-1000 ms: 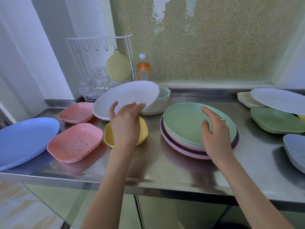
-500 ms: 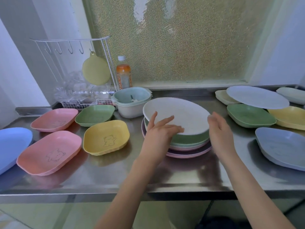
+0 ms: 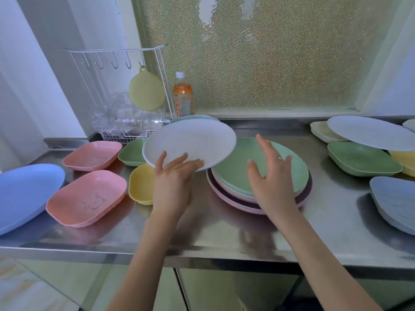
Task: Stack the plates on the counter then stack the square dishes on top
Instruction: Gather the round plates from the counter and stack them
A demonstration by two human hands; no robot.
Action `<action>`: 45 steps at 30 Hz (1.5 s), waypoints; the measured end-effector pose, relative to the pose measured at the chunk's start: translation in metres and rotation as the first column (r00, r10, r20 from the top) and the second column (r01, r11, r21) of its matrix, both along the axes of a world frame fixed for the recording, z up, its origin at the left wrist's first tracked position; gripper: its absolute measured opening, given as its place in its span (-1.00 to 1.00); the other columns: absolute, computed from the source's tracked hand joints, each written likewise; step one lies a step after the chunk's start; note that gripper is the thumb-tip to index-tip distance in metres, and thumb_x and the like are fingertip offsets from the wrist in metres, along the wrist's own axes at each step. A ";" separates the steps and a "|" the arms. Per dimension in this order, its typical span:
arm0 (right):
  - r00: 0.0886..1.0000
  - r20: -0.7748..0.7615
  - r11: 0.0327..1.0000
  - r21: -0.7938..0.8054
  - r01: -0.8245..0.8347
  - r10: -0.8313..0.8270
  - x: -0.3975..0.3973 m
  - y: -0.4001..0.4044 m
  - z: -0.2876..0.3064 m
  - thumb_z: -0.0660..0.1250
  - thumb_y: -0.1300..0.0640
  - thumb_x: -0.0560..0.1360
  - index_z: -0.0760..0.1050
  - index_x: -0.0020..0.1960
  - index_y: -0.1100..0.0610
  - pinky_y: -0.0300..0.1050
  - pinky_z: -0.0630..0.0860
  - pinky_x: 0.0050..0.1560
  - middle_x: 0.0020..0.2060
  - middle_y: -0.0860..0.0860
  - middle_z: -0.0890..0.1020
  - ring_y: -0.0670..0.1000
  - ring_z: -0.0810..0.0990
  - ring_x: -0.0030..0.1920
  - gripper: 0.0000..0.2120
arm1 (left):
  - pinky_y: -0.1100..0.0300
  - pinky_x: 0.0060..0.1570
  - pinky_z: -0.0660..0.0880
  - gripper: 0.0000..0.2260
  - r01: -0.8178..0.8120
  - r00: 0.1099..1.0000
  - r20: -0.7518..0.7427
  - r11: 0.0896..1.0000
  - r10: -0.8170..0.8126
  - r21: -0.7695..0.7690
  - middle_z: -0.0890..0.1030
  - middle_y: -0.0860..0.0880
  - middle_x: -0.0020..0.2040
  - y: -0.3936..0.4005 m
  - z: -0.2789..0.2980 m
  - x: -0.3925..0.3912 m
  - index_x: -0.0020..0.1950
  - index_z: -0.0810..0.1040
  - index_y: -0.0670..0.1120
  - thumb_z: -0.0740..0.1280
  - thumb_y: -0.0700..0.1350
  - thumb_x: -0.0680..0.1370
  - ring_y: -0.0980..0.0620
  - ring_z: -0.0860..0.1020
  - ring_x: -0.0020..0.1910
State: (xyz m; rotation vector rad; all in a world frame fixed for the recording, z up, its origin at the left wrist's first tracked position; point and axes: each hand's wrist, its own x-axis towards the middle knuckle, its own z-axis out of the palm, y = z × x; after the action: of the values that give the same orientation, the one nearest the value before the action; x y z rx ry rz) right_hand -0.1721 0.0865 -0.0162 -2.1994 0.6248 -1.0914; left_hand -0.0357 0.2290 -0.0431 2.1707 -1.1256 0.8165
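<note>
Left hand [image 3: 173, 185]: fingers [image 3: 177, 161] hold the white plate [image 3: 190, 142] by its near edge.
Right hand [image 3: 272, 182]: fingers [image 3: 262, 144] spread wide, holding nothing, over the plate stack [image 3: 247, 162].

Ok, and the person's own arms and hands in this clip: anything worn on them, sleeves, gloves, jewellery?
Both forearms are bare right down to the bottom edge of the picture: no sleeves, no gloves, no watch or bracelet in sight. The left hand carries nothing on the fingers that show. The right hand wears a thin, pale ring on one finger. Nails are short and look unpainted.
</note>
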 end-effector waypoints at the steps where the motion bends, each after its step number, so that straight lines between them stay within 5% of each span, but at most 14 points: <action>1: 1.000 -0.007 1.000 -0.010 -0.025 0.025 0.005 0.006 -0.002 0.23 0.23 0.52 0.25 0.43 0.07 0.09 -0.19 0.45 0.36 0.07 0.42 0.02 0.23 0.45 -0.50 | -0.03 0.32 0.23 -0.62 -0.030 0.999 0.012 1.000 0.030 0.004 0.71 0.02 -0.04 0.007 -0.001 0.003 0.00 0.67 -0.02 0.31 -0.40 0.34 -0.08 0.64 0.09; 6: 0.994 -0.082 0.990 -0.113 -0.083 0.074 0.026 0.031 -0.010 0.21 0.25 0.50 0.30 0.41 0.08 0.19 -0.14 0.44 0.30 0.11 0.50 0.05 0.27 0.44 -0.52 | 0.01 0.28 0.20 -0.68 -0.133 0.991 0.019 0.991 0.133 -0.017 0.71 -0.01 -0.05 0.040 -0.009 0.014 -0.03 0.68 -0.04 0.28 -0.36 0.38 -0.09 0.65 0.06; 14: 0.875 -0.334 0.840 -0.301 -0.451 0.350 0.072 0.084 -0.015 0.16 0.33 0.51 0.33 0.41 0.02 0.06 -0.03 0.48 0.38 0.01 0.41 0.04 0.25 0.44 -0.50 | 0.03 0.29 0.20 -0.69 -0.217 0.976 0.014 0.976 0.217 -0.002 0.71 -0.01 -0.06 0.070 -0.019 0.022 -0.04 0.68 -0.04 0.24 -0.33 0.39 -0.07 0.66 0.04; 18: 0.886 -0.328 0.830 -0.348 -0.436 0.328 0.090 0.096 -0.026 0.31 0.36 0.41 0.58 0.17 0.06 0.13 0.24 0.36 0.16 0.10 0.62 0.16 0.52 0.21 -0.61 | 0.03 0.27 0.23 -0.70 -0.270 0.963 -0.004 0.963 0.271 0.021 0.72 -0.02 -0.10 0.089 -0.028 0.023 -0.08 0.68 -0.04 0.23 -0.32 0.39 -0.04 0.67 -0.02; 22: 0.893 -0.325 0.814 -0.395 -0.427 0.311 0.098 0.104 -0.033 0.37 0.30 0.40 0.65 0.02 0.07 0.05 0.47 0.09 -0.03 0.07 0.70 0.18 0.57 0.01 -0.75 | 0.04 0.26 0.31 -0.68 -0.254 0.964 -0.053 0.964 0.259 0.082 0.72 0.00 -0.09 0.102 -0.030 0.026 -0.07 0.69 0.00 0.15 -0.19 0.42 -0.01 0.67 -0.02; 24: 0.903 -0.313 0.811 -0.417 -0.410 0.296 0.100 0.103 -0.034 0.42 0.27 0.37 0.66 -0.02 0.05 0.02 0.51 0.00 -0.09 0.05 0.71 0.16 0.58 -0.04 -0.78 | -0.01 0.26 0.34 -0.68 -0.201 0.972 -0.091 0.967 0.217 0.158 0.71 0.00 -0.04 0.107 -0.025 0.030 -0.01 0.68 -0.01 0.15 -0.02 0.47 0.00 0.66 0.02; 27: 0.910 -0.309 0.814 -0.429 -0.392 0.275 0.102 0.102 -0.036 0.41 0.20 0.39 0.67 -0.06 0.02 0.04 0.51 0.01 -0.11 0.03 0.71 0.14 0.59 -0.06 -0.84 | 0.03 0.33 0.25 -0.43 -0.106 0.960 -0.229 0.967 0.160 0.231 0.68 0.01 0.06 0.114 -0.018 0.036 0.07 0.66 -0.01 0.08 0.32 0.40 0.06 0.59 0.17; 30: 0.911 -0.318 0.822 -0.422 -0.383 0.262 0.100 0.105 -0.034 0.33 0.13 0.46 0.65 -0.05 -0.01 0.14 0.37 0.19 -0.08 -0.02 0.70 0.12 0.56 0.00 -0.86 | 0.10 0.34 0.18 -0.48 -0.166 0.932 -0.307 0.981 0.191 0.104 0.67 0.01 0.10 0.128 -0.017 0.042 0.05 0.67 0.00 0.11 0.28 0.41 0.05 0.53 0.26; 32: 0.920 -0.302 0.835 -0.413 -0.363 0.250 0.100 0.113 -0.028 0.29 0.08 0.51 0.63 -0.03 -0.03 0.19 0.25 0.28 -0.04 -0.06 0.68 0.09 0.54 0.05 -0.85 | -0.02 0.34 0.19 -0.67 -0.381 0.895 -0.270 0.923 0.354 -0.054 0.65 -0.02 0.14 0.149 -0.020 0.048 0.03 0.67 -0.01 0.18 0.08 0.50 -0.04 0.48 0.31; 34: 0.917 -0.291 0.835 -0.401 -0.377 0.274 0.103 0.126 -0.021 0.21 0.05 0.54 0.60 0.03 -0.04 0.19 0.16 0.33 0.02 -0.08 0.66 0.07 0.52 0.11 -0.80 | -0.14 0.40 0.11 -0.76 -0.658 0.745 -0.316 0.725 0.588 -0.203 0.59 -0.07 0.24 0.171 -0.027 0.053 0.12 0.63 -0.04 0.25 -0.05 0.53 -0.11 0.37 0.39; 36: 0.898 -0.298 0.823 -0.379 -0.423 0.325 0.107 0.143 -0.015 0.15 0.04 0.55 0.57 0.09 -0.05 0.15 0.06 0.35 0.07 -0.09 0.65 0.05 0.49 0.17 -0.75 | -0.21 0.43 -0.01 -0.67 -0.831 0.548 -0.492 0.507 0.676 -0.228 0.39 -0.09 0.43 0.186 -0.032 0.055 0.27 0.53 0.00 0.30 0.00 0.52 -0.15 0.16 0.50; 38: 0.871 -0.319 0.799 -0.366 -0.476 0.373 0.111 0.158 -0.012 0.15 0.06 0.56 0.54 0.14 -0.05 0.14 0.01 0.37 0.10 -0.10 0.63 0.04 0.46 0.21 -0.76 | -0.24 0.42 -0.12 -0.59 -0.896 0.422 -0.632 0.403 0.650 -0.185 0.13 -0.14 0.54 0.194 -0.036 0.058 0.37 0.42 0.06 0.30 0.05 0.52 -0.22 -0.03 0.52; 41: 0.831 -0.362 0.762 -0.355 -0.541 0.422 0.114 0.175 -0.014 0.14 0.06 0.57 0.53 0.16 -0.05 0.16 0.03 0.39 0.12 -0.11 0.62 0.01 0.45 0.22 -0.75 | -0.19 0.43 -0.13 -0.61 -0.921 0.359 -0.744 0.346 0.564 -0.182 -0.05 -0.19 0.56 0.202 -0.038 0.064 0.39 0.39 0.06 0.22 0.07 0.57 -0.30 -0.09 0.51; 45: 0.825 -0.394 0.754 -0.365 -0.545 0.405 0.116 0.182 -0.024 0.07 0.02 0.54 0.53 0.11 -0.08 0.20 0.12 0.36 0.04 -0.13 0.64 0.00 0.50 0.16 -0.70 | -0.09 0.36 0.22 -0.57 -0.863 0.464 -0.760 0.427 0.455 -0.271 -0.21 -0.27 0.53 0.213 -0.048 0.068 0.40 0.36 0.02 0.29 0.01 0.54 -0.26 0.03 0.50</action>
State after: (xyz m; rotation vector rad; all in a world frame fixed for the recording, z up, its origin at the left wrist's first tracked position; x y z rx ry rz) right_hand -0.0560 0.2687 -0.0406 -2.7523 -0.1412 -0.6824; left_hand 0.0319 0.4420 -0.0907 1.9732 0.4720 0.6050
